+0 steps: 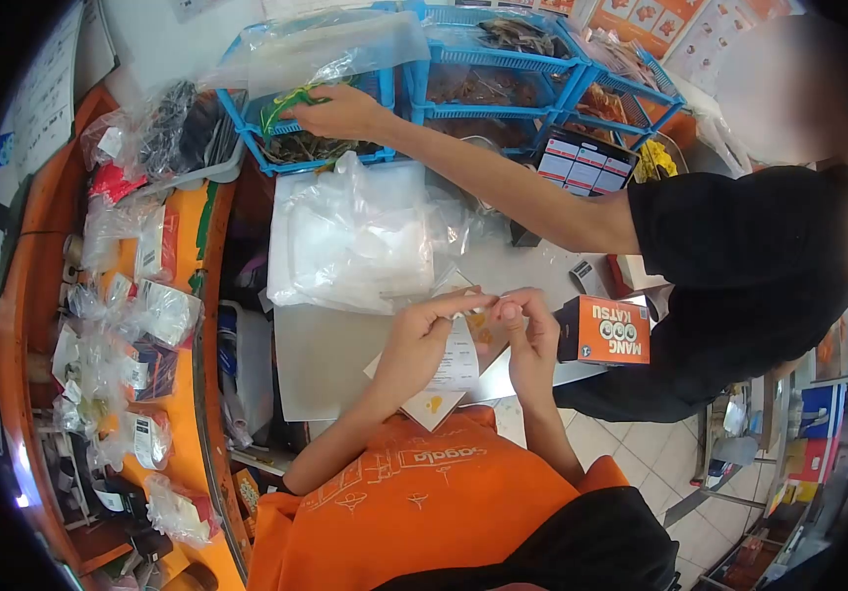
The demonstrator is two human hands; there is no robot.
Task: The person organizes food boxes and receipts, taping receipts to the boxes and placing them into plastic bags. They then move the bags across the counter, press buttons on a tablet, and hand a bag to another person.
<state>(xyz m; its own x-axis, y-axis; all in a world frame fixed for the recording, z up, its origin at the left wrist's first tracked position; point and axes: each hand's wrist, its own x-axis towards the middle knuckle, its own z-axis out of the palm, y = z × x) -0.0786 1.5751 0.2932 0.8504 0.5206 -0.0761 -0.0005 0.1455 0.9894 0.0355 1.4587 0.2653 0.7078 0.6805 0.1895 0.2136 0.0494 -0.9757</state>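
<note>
My left hand (422,340) is at the front of the metal table, its index finger stretched toward my right hand (532,335). The fingertips of both hands meet, closed on something too small to make out. Just below them, a white printed receipt (457,362) lies over a pale paper piece (433,404) with yellow marks. To the right of my right hand stands an orange and black box (613,330) with white lettering.
A co-worker's arm (532,202) reaches across the table to green packets (296,98) at the blue baskets (409,84). Clear plastic bags (355,236) lie behind my hands. A tablet (585,163) stands at the back. Bagged packets (163,313) line an orange shelf (191,394) at left.
</note>
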